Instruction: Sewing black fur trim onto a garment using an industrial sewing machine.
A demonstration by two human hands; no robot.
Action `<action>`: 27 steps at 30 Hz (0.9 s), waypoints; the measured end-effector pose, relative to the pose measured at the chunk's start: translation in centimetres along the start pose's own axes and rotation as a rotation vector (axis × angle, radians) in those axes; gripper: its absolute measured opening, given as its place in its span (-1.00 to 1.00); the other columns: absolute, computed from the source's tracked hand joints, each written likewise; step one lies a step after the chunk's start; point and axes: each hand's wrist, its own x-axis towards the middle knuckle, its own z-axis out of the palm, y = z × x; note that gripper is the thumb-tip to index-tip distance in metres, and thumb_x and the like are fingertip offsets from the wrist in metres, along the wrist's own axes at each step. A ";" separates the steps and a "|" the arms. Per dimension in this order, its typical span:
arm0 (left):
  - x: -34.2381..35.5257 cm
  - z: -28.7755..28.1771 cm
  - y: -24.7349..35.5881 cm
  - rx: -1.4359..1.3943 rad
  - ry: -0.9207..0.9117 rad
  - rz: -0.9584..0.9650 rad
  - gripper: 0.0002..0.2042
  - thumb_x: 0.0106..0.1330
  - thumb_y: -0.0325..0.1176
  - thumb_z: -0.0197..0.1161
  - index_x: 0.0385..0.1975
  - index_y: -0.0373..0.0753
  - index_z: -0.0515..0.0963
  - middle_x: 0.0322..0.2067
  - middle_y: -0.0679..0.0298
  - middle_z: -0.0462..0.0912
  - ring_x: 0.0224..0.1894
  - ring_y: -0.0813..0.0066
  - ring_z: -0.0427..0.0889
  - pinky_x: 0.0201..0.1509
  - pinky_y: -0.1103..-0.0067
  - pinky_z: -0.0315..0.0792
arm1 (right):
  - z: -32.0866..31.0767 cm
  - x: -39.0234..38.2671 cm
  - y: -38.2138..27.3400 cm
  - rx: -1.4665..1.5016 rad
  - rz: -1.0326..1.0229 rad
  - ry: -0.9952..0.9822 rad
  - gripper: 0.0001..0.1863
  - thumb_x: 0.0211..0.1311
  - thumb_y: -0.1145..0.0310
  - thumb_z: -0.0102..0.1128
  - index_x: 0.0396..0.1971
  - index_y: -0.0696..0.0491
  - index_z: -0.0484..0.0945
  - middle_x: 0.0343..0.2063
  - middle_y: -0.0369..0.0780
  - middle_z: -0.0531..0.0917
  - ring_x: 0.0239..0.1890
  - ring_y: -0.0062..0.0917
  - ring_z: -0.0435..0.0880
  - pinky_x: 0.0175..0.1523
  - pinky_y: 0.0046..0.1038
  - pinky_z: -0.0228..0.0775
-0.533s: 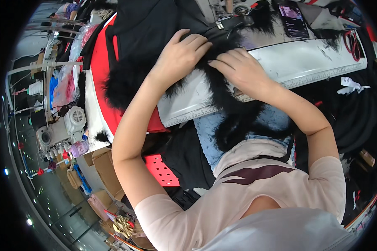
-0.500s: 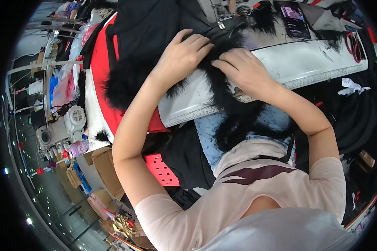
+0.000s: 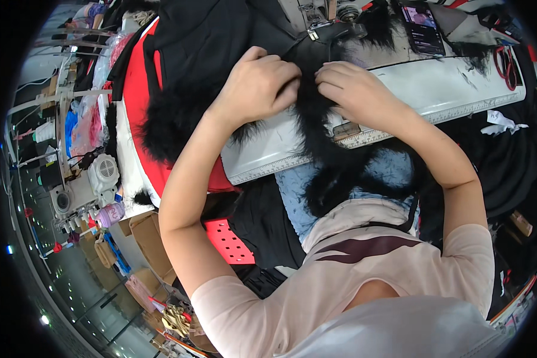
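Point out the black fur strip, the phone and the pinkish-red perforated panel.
Black fur strip [image 3: 314,132], head view: on its furry middle stretch.
Phone [image 3: 422,30], head view: on its screen.
Pinkish-red perforated panel [image 3: 230,241], head view: on its holed face.

Fur [image 3: 312,128]: black throughout. Cloth [image 3: 221,36] up-left of fur: also black, matte. Red fabric [image 3: 138,95] left of fur: plain bright red. Tabletop [image 3: 441,86] right of fur: glossy white, some black flecks. Ruler [image 3: 435,112] right of fur: pale, dark tick marks. Scissors [image 3: 511,76] far right of fur: red handles. Phone [image 3: 422,30] up-right of fur: black, purple-pink patch at screen top. Tag [image 3: 502,123] right of fur: white. Jeans [image 3: 291,188] below fur: light blue, mottled darker. Shirt [image 3: 304,310] below fur: pale pink, maroon shape across it. Panel [image 3: 228,240] down-left of fur: coral red, dark square holes in rows.
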 end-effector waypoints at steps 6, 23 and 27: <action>1.0 1.5 1.0 0.264 -0.001 -0.313 -0.85 0.27 -0.33 0.25 -0.21 -0.18 0.62 -0.34 0.30 0.64 -0.44 0.43 0.61 -0.21 0.50 0.34 | -0.2 -0.5 -0.2 0.036 0.117 -0.146 -0.69 -0.11 0.51 0.29 -0.26 0.16 0.56 -0.08 -0.15 0.62 0.14 -0.25 0.56 0.31 -0.23 0.39; -1.2 1.1 0.3 0.224 0.064 -0.143 -0.81 0.24 -0.22 0.35 -0.28 -0.19 0.62 -0.02 0.32 0.68 0.14 0.43 0.58 0.28 0.32 0.34 | -0.7 -1.5 -0.9 -0.079 0.125 -0.102 -0.61 -0.03 0.48 0.23 -0.10 0.14 0.61 -0.02 -0.18 0.61 0.19 -0.28 0.55 0.23 -0.24 0.44; -1.3 0.5 0.8 0.199 0.041 -0.127 -0.71 0.25 -0.09 0.34 -0.24 -0.19 0.63 -0.01 0.31 0.67 0.15 0.41 0.56 0.30 0.30 0.29 | -0.6 -0.6 -2.6 -0.043 0.045 0.049 -0.61 -0.01 0.45 0.22 -0.09 0.13 0.61 -0.02 -0.18 0.61 0.16 -0.24 0.56 0.23 -0.23 0.45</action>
